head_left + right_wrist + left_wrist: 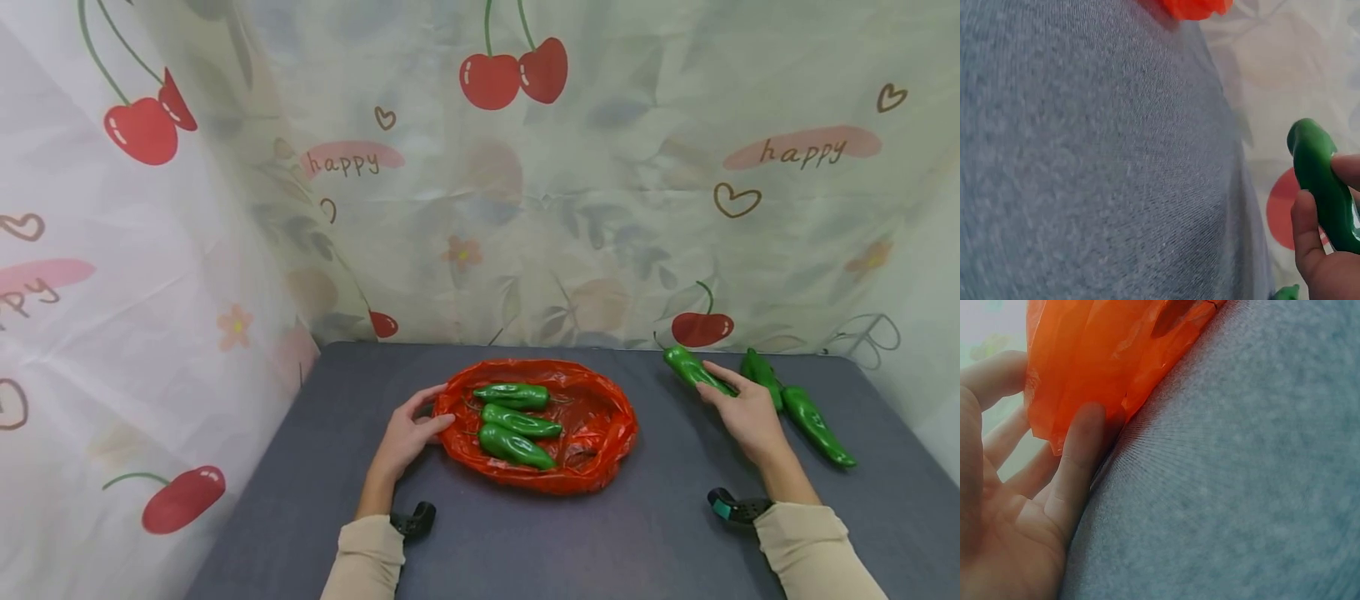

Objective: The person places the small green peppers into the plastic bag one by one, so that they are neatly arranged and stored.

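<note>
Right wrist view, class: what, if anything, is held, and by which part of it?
A green pepper, pinched by its body in the fingers of the right hand.

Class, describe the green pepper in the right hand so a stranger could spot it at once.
On the gray table, look right of the red bag, near the far edge. There the right hand grips a green pepper slanting away to the left. It is the only one held, unlike the loose peppers on its right and the three peppers in the bag.
</note>
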The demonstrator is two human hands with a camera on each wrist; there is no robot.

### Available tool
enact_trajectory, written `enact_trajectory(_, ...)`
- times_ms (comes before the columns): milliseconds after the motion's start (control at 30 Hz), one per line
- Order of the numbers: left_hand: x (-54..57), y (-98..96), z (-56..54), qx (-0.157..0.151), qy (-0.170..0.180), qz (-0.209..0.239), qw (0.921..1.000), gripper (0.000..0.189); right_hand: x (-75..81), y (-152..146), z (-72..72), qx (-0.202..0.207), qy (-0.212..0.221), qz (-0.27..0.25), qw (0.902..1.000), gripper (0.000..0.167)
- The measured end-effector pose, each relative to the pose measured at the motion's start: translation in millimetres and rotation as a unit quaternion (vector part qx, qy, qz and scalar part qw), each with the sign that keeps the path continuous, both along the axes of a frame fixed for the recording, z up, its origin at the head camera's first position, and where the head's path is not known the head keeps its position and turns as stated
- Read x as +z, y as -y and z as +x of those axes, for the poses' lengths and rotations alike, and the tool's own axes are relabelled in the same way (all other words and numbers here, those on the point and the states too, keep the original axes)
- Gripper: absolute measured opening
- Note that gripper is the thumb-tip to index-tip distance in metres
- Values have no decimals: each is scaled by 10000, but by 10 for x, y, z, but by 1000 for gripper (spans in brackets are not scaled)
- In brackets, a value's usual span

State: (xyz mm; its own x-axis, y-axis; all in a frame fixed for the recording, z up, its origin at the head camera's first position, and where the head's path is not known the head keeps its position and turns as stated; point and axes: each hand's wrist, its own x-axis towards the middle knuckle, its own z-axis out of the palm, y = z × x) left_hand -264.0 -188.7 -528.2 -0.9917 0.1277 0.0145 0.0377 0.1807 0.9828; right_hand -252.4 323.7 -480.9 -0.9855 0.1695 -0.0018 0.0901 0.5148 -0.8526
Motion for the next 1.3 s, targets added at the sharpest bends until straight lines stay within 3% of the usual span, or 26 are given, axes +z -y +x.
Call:
enact_trajectory(167,-5,-3,0,10,10,7,10000,53,52,52,31,-215,-6,-194,9996,61)
enact_trajectory(367,-5,3,-6,-49,0,10,10000,56,129,113,94,-471,-434,-529,9965,56)
enact_trajectory(633,-8,11,-21,-142,-1,14,9999,57,222,167,148,-298,-998,-1106,9884,48)
enact_trajectory(833,-8,14,-14,-118,24,-22,9999,56,287,211,171,-121,-1076,-936,9897,50)
enact_trajectory(1033,-27,2,-12,-71,5,58,10000,54,361,280,207,-288,-1175,-432,9917,53)
enact_trajectory(1300,-15,9,-16,-125,15,81,9999,56,497,372,199,-82,-1152,-328,9928,54)
